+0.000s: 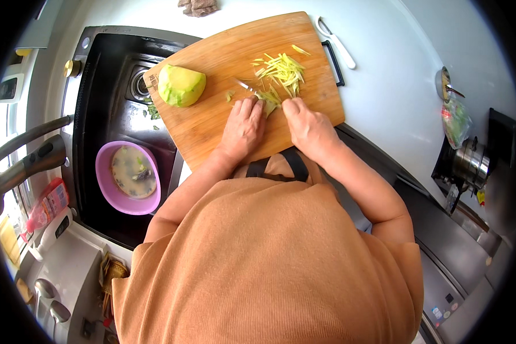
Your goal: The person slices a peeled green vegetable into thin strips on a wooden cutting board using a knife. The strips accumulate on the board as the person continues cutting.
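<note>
A wooden cutting board (212, 123) lies partly over the sink edge in front of me. My left hand (243, 127) rests on it, fingers bent and pressed together on a few pale green vegetable slices (268, 103). Just right of them, my right hand (309, 126) is closed in a fist around a knife handle, which the fingers hide. Part of the thin knife blade (243, 85) shows beyond the left fingertips. A heap of yellow-green vegetable strips (284, 71) lies farther up the board. At its left sits a large peeled pale green vegetable piece (181, 86) with a cut face.
A black sink (97, 86) on the left holds a purple bowl (103, 178) of cloudy water. Green scraps (153, 111) lie near the drain. A white-handled peeler (343, 51) lies right of the board. A metal pot (471, 163) stands far right.
</note>
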`<state>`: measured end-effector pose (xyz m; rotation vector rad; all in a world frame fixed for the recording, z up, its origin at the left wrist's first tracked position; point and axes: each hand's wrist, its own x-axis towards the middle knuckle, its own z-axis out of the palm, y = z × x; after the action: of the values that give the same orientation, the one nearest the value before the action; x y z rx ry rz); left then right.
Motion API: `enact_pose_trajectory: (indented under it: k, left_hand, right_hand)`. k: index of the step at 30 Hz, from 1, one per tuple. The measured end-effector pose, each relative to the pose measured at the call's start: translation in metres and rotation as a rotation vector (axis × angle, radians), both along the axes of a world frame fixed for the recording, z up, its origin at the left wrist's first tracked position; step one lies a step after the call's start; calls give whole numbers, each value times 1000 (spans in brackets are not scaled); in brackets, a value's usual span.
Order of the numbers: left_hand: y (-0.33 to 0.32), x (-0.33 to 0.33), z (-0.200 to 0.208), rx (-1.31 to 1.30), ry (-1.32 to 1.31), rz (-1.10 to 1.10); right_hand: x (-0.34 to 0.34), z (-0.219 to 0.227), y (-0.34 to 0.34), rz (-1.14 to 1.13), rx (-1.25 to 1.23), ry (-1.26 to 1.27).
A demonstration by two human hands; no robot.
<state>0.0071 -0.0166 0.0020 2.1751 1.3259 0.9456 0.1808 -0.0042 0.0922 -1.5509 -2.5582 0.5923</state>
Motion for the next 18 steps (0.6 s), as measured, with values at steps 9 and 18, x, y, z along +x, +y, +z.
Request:
enact_pose_trajectory:
  k: [9, 18]
  left_hand:
    - [-1, 0, 0, 17, -4, 16]
    - [0, 0, 1, 12, 4, 6]
  right_hand:
    - [8, 4, -6, -109, -63, 120]
    - [19, 23, -11, 4, -65, 10]
